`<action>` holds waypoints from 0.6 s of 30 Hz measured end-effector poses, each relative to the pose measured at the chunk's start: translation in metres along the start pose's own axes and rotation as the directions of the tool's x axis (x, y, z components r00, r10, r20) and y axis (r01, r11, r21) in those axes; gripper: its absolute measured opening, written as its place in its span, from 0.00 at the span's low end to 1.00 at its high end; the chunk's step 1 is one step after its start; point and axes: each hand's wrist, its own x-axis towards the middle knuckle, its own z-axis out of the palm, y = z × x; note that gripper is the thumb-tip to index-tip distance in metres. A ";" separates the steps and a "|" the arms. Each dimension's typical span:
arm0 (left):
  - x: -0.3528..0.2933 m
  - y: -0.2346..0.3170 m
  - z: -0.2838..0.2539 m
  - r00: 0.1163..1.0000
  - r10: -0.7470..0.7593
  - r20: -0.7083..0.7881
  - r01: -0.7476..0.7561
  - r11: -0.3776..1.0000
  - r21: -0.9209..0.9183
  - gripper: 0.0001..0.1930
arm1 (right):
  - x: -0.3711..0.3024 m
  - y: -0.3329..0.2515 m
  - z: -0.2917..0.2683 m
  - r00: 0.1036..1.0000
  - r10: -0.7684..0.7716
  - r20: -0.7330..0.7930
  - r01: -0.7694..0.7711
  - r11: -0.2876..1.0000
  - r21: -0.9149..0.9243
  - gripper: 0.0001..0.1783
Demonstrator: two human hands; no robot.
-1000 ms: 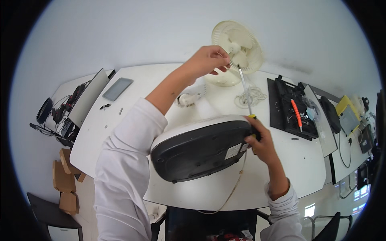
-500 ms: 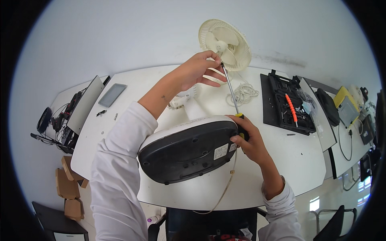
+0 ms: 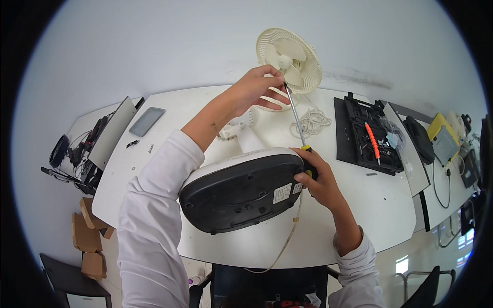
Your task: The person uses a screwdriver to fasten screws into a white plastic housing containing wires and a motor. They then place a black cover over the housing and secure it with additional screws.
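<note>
My right hand grips the yellow and black handle of a screwdriver, its thumb also against the edge of a fan base. The long metal shaft points up and away. At its tip, my left hand pinches with thumb and index finger, the other fingers stretched out; whatever small thing lies in the pinch is hidden. The white base is tipped so its black underside, with screw holes and a pale label, faces me. Its white neck leads to a motor end partly behind my left arm. A cord hangs from the base.
Behind my hands stands another cream fan with coiled cord beside it. On the right lies an open black tool case with an orange rod. A grey tray and small loose parts lie on the left of the white table.
The view has shifted slightly. Both hands, the screwdriver and the fan base keep nearly the same positions relative to one another.
</note>
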 end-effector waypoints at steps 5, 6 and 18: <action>0.003 -0.003 -0.003 1.000 -0.018 -0.025 0.018 1.000 -0.006 0.06 | 0.000 0.000 -0.001 1.000 0.009 0.010 -0.010 1.000 0.026 0.26; 0.004 -0.003 -0.004 0.999 -0.021 -0.028 0.021 1.000 -0.004 0.06 | 0.000 -0.001 -0.001 1.000 0.009 0.007 -0.009 1.000 0.018 0.26; 0.006 0.005 -0.014 0.996 -0.090 0.021 0.084 0.978 0.189 0.11 | 0.000 -0.002 -0.002 0.999 0.033 -0.001 -0.033 0.999 0.033 0.26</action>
